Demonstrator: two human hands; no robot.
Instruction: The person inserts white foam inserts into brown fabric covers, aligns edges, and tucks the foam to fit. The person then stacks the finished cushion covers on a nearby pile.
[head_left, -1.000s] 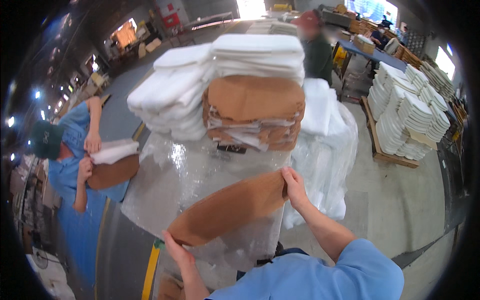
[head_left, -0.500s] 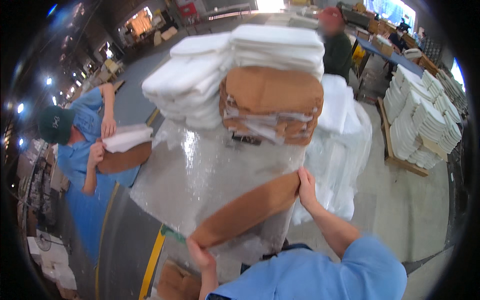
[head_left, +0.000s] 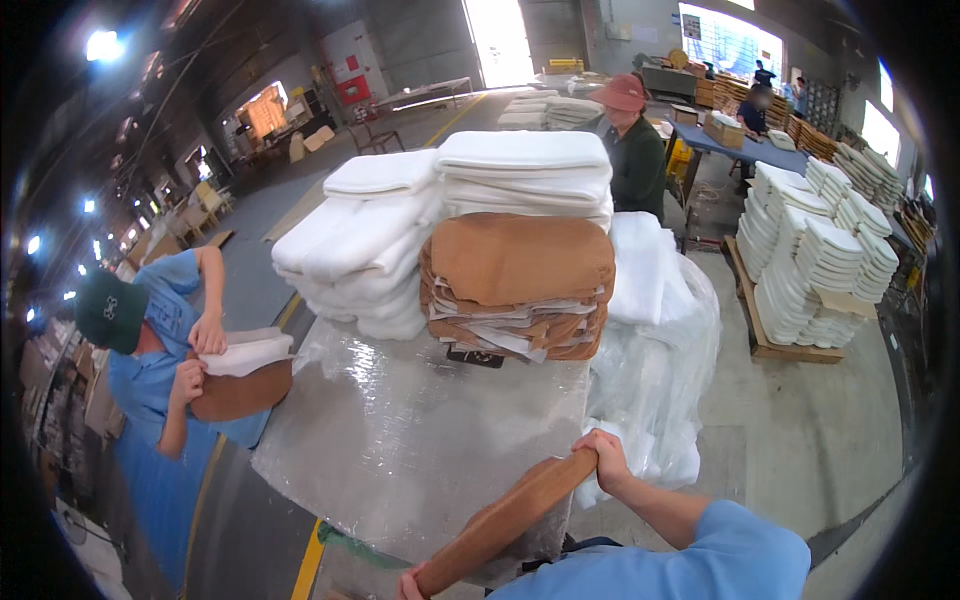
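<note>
A flat brown panel (head_left: 505, 520), seen nearly edge-on, hangs over the near edge of the plastic-wrapped table (head_left: 400, 440). My right hand (head_left: 603, 460) grips its upper right end. My left hand (head_left: 410, 583) holds its lower left end at the bottom of the picture, mostly hidden. Behind it on the table rests a stack of brown panels (head_left: 515, 285) with white foam pads (head_left: 525, 175) piled on top and more white pads (head_left: 350, 245) to its left.
At the left, a person in a blue shirt and green cap (head_left: 110, 310) presses a white pad onto a brown panel (head_left: 240, 385). A person in a red cap (head_left: 630, 140) stands behind the table. Clear plastic bags (head_left: 660, 370) and a pallet of white pads (head_left: 815, 270) sit at the right.
The brown panel in my hands has dropped lower and tipped toward edge-on, off the tabletop's middle to its near edge. My view has pulled back, showing more of the table.
</note>
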